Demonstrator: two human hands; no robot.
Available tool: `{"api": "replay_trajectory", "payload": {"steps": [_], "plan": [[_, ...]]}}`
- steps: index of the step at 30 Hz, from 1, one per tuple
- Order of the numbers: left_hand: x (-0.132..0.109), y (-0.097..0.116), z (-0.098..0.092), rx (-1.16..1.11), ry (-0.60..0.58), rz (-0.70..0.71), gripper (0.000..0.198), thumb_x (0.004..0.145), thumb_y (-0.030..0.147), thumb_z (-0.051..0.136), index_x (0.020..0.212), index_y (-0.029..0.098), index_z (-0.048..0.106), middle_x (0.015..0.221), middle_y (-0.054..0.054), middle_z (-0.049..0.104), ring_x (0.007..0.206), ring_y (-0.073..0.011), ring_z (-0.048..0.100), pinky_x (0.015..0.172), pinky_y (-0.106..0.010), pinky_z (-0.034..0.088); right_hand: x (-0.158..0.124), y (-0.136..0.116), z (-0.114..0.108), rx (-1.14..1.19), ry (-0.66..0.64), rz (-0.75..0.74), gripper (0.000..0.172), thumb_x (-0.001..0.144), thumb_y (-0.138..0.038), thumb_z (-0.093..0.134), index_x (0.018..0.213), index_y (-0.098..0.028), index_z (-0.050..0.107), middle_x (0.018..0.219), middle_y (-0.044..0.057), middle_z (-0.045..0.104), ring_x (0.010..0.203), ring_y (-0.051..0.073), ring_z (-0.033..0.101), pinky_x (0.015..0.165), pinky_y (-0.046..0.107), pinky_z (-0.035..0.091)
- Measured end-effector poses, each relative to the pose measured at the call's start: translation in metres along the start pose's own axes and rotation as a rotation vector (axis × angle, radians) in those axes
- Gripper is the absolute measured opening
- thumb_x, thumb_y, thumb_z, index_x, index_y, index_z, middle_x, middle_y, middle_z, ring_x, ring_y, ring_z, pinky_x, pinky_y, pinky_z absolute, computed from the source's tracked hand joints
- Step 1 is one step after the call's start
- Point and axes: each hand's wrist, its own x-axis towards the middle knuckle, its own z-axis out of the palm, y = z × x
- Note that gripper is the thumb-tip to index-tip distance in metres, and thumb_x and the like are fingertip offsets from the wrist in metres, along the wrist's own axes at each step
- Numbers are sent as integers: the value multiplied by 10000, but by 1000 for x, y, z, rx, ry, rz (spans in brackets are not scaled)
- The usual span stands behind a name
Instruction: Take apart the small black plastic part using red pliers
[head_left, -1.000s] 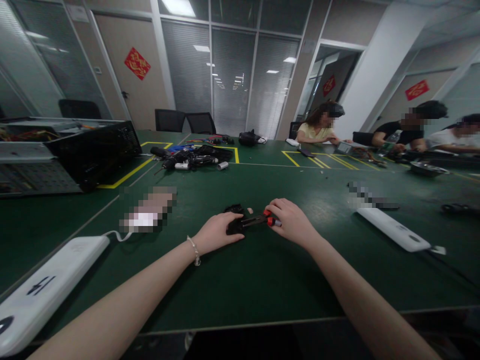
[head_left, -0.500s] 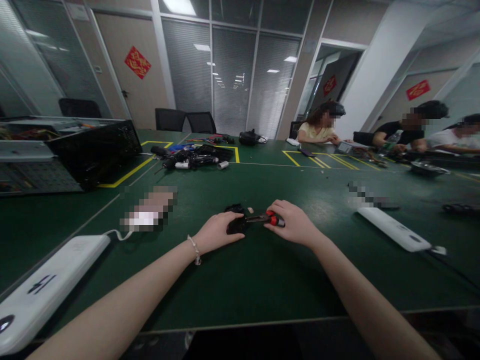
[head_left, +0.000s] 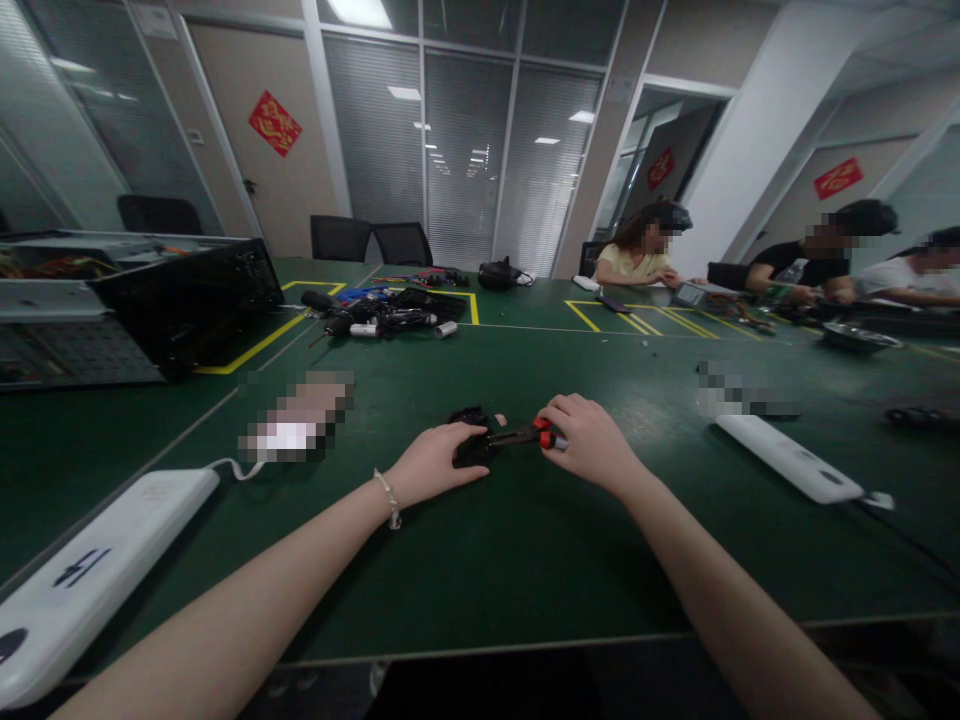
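Observation:
My left hand (head_left: 435, 465) is closed around a small black part (head_left: 471, 450) on the green table, thumb on the near side and fingers on the far side. What kind of part it is I cannot make out. In my right hand (head_left: 589, 437) is a pair of pliers (head_left: 517, 437) with red and black handles, partly hidden by the fingers. The metal jaws point left and reach the black part at its right edge. Just behind them lies a small pale piece (head_left: 500, 420).
A pixelated phone (head_left: 304, 415) is cabled to a white power bank (head_left: 112, 570) at left. Another white power bank (head_left: 787, 458) lies right. A black computer case (head_left: 187, 310) stands far left, near a pile of cables and tools (head_left: 390, 312). Several people sit at the far right.
My right hand has shifted slightly to the right, and the plier handles look a little further apart. My left hand and the black part stay in place.

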Motion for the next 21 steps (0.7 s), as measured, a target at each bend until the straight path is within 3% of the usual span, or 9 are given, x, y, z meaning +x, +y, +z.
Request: {"api": "replay_trajectory", "payload": {"steps": [21], "plan": [[-1, 6, -2, 22, 11, 0, 535, 732, 457, 582, 1206, 246, 454, 1176, -49, 548, 1025, -239, 523, 837, -356, 415, 4, -9, 11, -66, -18, 6, 200, 686, -242, 568, 876, -182, 568, 892, 57, 578, 814, 184, 480, 708, 298, 356]]}}
